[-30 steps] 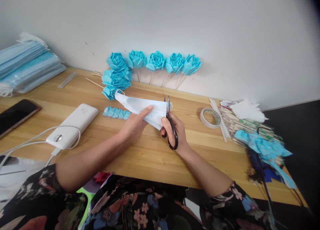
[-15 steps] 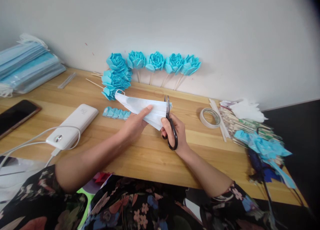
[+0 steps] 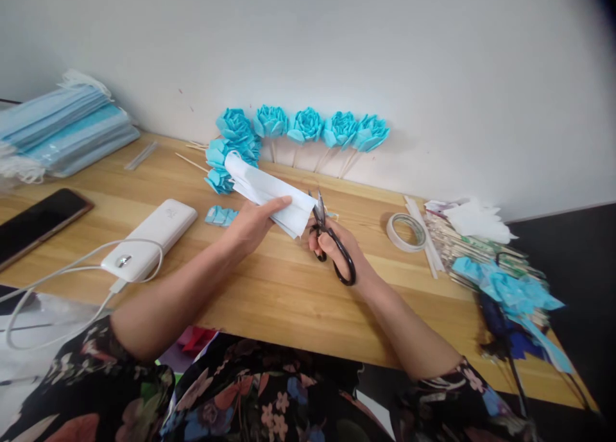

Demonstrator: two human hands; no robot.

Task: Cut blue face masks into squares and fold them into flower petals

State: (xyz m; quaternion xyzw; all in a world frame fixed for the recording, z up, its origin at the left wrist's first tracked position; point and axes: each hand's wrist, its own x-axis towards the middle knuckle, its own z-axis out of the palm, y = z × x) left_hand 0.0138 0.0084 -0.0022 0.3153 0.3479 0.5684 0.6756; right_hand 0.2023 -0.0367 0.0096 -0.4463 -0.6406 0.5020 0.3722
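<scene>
One face mask (image 3: 274, 188), folded lengthwise, is at the centre of the frame, pinched between the thumb and fingers of the left hand (image 3: 257, 224). The right hand (image 3: 339, 240), just right of it, is closed around the black handles of one pair of scissors (image 3: 344, 259); the two blades stand slightly apart at the mask's right end. Four blue flowers (image 3: 305, 126) on sticks lean in a row against the wall (image 3: 457, 95) in the upper middle; more lie bunched to their left, too overlapped to count. On the table (image 3: 269, 301) are one tape roll (image 3: 391, 232) at right, one power bank (image 3: 154, 233) and one phone (image 3: 41, 227) at left
</scene>
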